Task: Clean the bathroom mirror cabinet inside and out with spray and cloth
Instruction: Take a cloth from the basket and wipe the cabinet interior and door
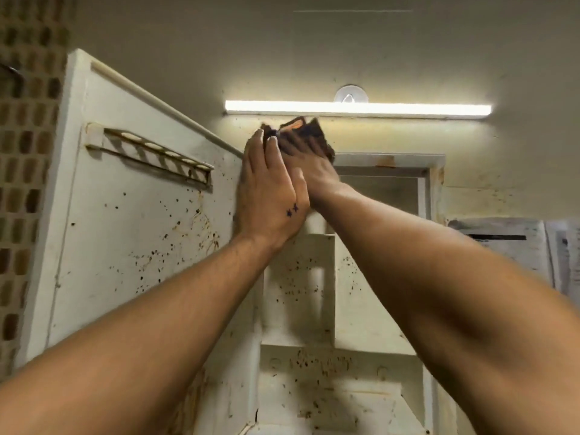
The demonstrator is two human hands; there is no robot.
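The white cabinet's open door [125,233] swings out on the left, its inner face speckled with brown stains. Both arms reach up to the door's top right corner. My left hand [270,196] lies flat with straight fingers against the door's edge. Just behind it, my right hand [310,164] grips a dark brown cloth [301,128] with an orange patch and presses it at the cabinet's top. The cabinet interior [314,277] with stained white shelves shows between my forearms. The spray bottle is not in view.
A holder rail with oval holes [150,152] is fixed high on the door's inside. A lit tube lamp [357,108] runs along the wall above the cabinet. Brown mosaic tiles [25,152] cover the left wall. Another white panel [502,243] stands at right.
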